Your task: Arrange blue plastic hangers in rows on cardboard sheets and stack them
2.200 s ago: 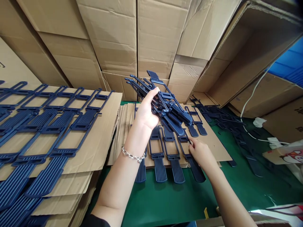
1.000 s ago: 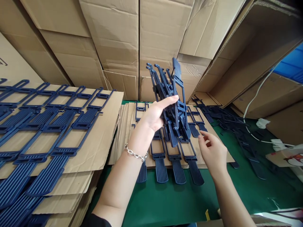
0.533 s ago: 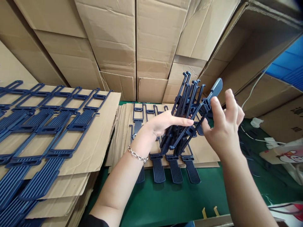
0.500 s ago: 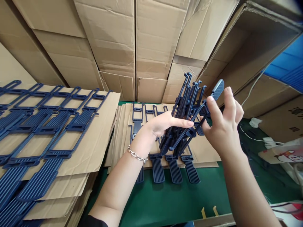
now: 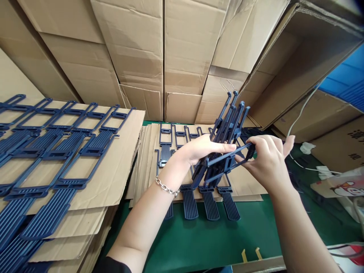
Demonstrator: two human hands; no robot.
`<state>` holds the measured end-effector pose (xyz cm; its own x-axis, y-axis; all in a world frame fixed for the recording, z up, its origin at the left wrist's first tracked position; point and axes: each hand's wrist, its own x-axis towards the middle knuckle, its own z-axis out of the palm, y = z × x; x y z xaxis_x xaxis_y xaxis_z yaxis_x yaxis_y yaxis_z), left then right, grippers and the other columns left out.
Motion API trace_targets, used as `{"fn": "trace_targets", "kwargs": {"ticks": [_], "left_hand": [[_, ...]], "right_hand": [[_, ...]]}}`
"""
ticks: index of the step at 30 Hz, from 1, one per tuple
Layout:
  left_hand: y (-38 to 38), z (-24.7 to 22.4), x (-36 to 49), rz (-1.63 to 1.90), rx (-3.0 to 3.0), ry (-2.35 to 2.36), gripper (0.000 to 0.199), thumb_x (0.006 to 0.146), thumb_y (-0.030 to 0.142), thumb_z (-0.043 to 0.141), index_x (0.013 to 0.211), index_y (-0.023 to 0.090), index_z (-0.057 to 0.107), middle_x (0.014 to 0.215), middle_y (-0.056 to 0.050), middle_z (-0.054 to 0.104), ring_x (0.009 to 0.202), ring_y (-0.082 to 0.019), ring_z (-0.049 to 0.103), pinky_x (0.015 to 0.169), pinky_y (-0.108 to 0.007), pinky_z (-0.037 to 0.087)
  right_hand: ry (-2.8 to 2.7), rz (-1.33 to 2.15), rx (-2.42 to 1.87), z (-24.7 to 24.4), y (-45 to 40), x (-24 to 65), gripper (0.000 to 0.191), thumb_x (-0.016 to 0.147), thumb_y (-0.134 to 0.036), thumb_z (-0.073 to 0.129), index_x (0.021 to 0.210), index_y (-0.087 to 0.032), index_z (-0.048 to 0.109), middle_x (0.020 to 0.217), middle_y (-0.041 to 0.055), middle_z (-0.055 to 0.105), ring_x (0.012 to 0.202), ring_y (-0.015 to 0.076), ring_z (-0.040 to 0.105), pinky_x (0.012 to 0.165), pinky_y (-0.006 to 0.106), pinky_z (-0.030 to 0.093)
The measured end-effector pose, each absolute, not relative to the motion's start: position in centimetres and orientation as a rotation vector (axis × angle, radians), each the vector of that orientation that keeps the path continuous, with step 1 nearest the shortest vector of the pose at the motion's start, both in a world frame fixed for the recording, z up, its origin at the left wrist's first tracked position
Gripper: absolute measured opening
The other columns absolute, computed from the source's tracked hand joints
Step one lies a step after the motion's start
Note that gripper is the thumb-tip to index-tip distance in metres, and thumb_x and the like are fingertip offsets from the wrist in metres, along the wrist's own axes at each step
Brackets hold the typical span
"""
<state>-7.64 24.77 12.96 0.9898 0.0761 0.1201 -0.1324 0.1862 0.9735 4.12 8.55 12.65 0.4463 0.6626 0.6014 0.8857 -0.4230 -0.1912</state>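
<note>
A bunch of dark blue plastic frame parts [image 5: 227,125] is clasped in my left hand [image 5: 200,149], with the thumb laid across it. My right hand [image 5: 267,157] pinches the end of one blue frame part [image 5: 224,163] that lies slanted against the front of the bunch; its ribbed paddle end is hidden by the fingers. Below both hands, several like parts lie in rows on a cardboard sheet [image 5: 247,182], their ribbed paddles [image 5: 212,204] jutting over its near edge. My left forearm and the bunch cover some of them.
On the left, a stack of cardboard sheets [image 5: 99,201] carries more blue parts [image 5: 88,151] in overlapping rows. Tall cardboard boxes [image 5: 136,45] wall off the back. An opened box [image 5: 301,57], a white cable [image 5: 304,102] and a printed carton [image 5: 338,185] are at right, above the green table [image 5: 176,246].
My right hand has closed on one part and moved slightly down. That part has swung to a flatter slant, and its paddle no longer shows above the fingers. My left hand stays nearly still.
</note>
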Motion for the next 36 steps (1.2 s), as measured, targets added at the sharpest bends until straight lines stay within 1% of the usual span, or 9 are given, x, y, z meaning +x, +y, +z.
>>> {"fn": "trace_targets", "kwargs": {"ticks": [3,7,10,13,16,22,24,29,36], "left_hand": [[25.4,13.0,-7.6,0.267,1.293,0.025,0.03,0.059,0.038,0.075,0.077,0.016,0.064,0.08,-0.004,0.064,0.074,-0.015,0.058,0.078,-0.033,0.045],[26.6,13.3,-8.2,0.403,1.284,0.091,0.027,0.061,0.033,0.075,0.079,0.016,0.065,0.082,-0.004,0.065,0.082,-0.017,0.059,0.087,-0.035,0.042],[27.4,13.6,-9.0,0.488,1.287,0.168,0.031,0.061,0.035,0.074,0.083,0.015,0.067,0.086,-0.007,0.066,0.09,-0.021,0.059,0.09,-0.038,0.041],[28.0,13.9,-9.6,0.545,1.276,0.2,0.03,0.059,0.034,0.076,0.079,0.014,0.067,0.086,-0.007,0.067,0.091,-0.022,0.059,0.092,-0.039,0.04],[28.5,14.0,-10.0,0.602,1.254,0.229,0.029,0.059,0.034,0.076,0.079,0.014,0.068,0.085,-0.006,0.067,0.091,-0.022,0.059,0.093,-0.039,0.04],[29.1,14.0,-10.4,0.668,1.17,0.247,0.029,0.06,0.033,0.075,0.082,0.015,0.068,0.082,-0.005,0.066,0.08,-0.022,0.062,0.082,-0.041,0.047],[29.2,14.0,-10.5,0.701,1.15,0.261,0.027,0.06,0.031,0.075,0.081,0.015,0.068,0.081,-0.005,0.066,0.078,-0.022,0.062,0.08,-0.04,0.048],[29.6,14.0,-10.7,0.745,1.123,0.284,0.027,0.059,0.032,0.075,0.08,0.017,0.068,0.083,-0.003,0.067,0.081,-0.021,0.062,0.081,-0.038,0.049],[29.9,14.0,-10.7,0.771,1.071,0.27,0.024,0.059,0.032,0.075,0.077,0.018,0.067,0.081,-0.001,0.066,0.087,-0.021,0.061,0.087,-0.039,0.046]], "right_hand": [[-1.306,-0.631,-2.226,11.9,7.8,4.9,0.051,0.063,-0.058,0.065,0.092,-0.02,0.049,0.082,0.0054,0.052,0.082,0.0225,0.049,0.083,0.041,0.038],[-1.077,-0.382,-2.298,11.1,6.7,5.1,0.075,0.052,-0.064,0.071,0.108,-0.021,0.046,0.088,0.0053,0.053,0.076,0.0205,0.052,0.063,0.03,0.041],[-0.874,-0.219,-2.246,10.5,5.7,4.6,0.086,0.047,-0.065,0.071,0.116,-0.022,0.041,0.092,0.006,0.053,0.077,0.0207,0.053,0.065,0.03,0.044],[-0.769,-0.14,-2.174,9.5,4.6,4.2,0.096,0.043,-0.064,0.074,0.12,-0.02,0.037,0.096,0.0081,0.053,0.084,0.0229,0.054,0.075,0.035,0.045],[-0.738,-0.08,-2.175,7.9,3.4,4.3,0.093,0.048,-0.062,0.073,0.122,-0.019,0.037,0.101,0.0104,0.052,0.093,0.0246,0.053,0.083,0.037,0.042],[-0.559,0.103,-2.4,4.9,2.2,3.3,0.074,0.07,-0.068,0.047,0.124,-0.018,0.041,0.092,0.0102,0.057,0.08,0.0247,0.056,0.07,0.036,0.044],[-0.52,0.135,-2.471,4.2,2.1,2.6,0.069,0.074,-0.066,0.039,0.124,-0.018,0.042,0.097,0.0115,0.057,0.084,0.0261,0.056,0.071,0.036,0.043],[-0.529,0.09,-2.559,3.3,2.4,2.0,0.072,0.075,-0.057,0.04,0.129,-0.01,0.041,0.118,0.0162,0.05,0.109,0.0308,0.046,0.084,0.038,0.04],[-0.539,0.106,-2.705,3.3,3.5,2.2,0.07,0.075,-0.053,0.041,0.13,-0.009,0.041,0.109,0.0177,0.049,0.1,0.0305,0.05,0.077,0.036,0.043]]}}
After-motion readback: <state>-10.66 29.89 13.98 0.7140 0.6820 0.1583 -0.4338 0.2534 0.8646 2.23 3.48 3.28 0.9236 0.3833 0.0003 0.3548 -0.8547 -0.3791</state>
